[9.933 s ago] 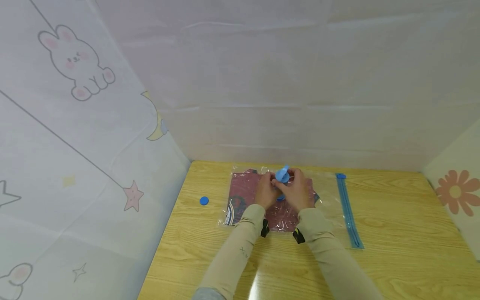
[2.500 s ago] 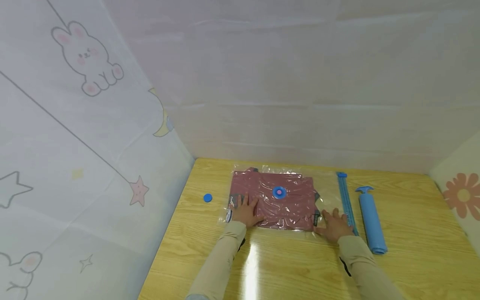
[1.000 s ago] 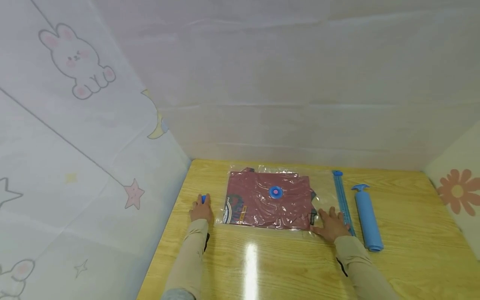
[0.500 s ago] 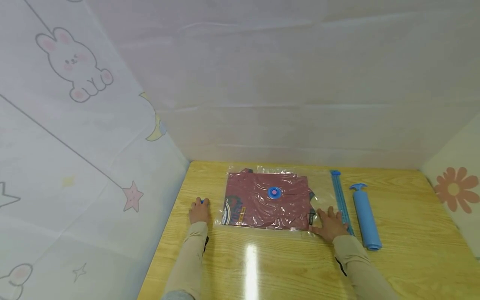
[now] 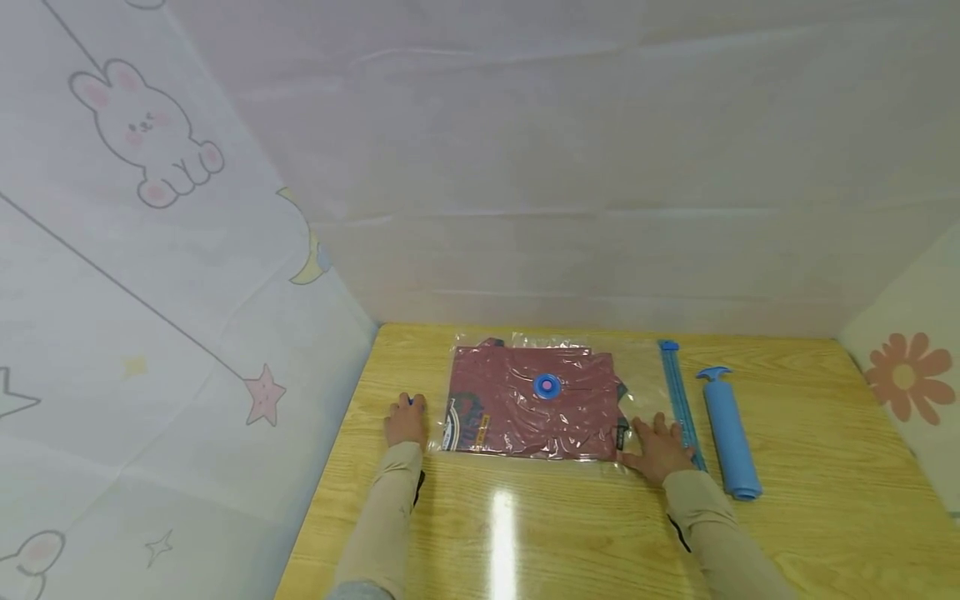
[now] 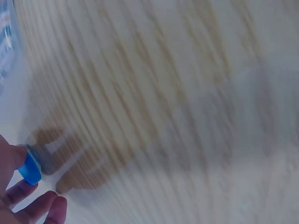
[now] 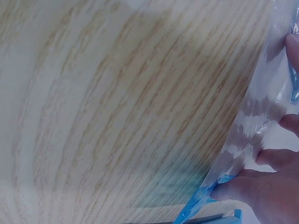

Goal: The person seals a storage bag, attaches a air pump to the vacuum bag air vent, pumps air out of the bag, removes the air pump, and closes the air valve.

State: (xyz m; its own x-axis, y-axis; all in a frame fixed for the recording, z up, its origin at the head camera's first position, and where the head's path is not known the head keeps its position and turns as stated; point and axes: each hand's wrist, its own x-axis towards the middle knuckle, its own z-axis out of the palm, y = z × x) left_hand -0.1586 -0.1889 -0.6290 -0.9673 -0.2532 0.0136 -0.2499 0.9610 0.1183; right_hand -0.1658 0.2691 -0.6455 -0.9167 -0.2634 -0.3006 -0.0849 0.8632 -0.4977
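Note:
My left hand (image 5: 406,423) pinches a small round blue cap (image 6: 31,170) between thumb and fingers, just left of the bag; in the head view it is mostly hidden. A clear vacuum storage bag (image 5: 647,367) lies flat with a folded dark red garment (image 5: 517,417) inside. On its top sits a blue ring valve (image 5: 547,386) with a pinkish centre, uncovered. My right hand (image 5: 660,450) rests with spread fingers on the bag's lower right part, its fingertips touching the film and the blue zip strip (image 5: 681,408).
A blue hand pump (image 5: 731,437) with a T-shaped handle lies on the wooden table (image 5: 600,533), right of the bag. Printed cloth walls (image 5: 525,192) enclose the table at the back and sides.
Both hands were at the valve with the pump, which now lies to the right. My left hand went from the bag to the cap and took hold of it. The right hand stays put lately.

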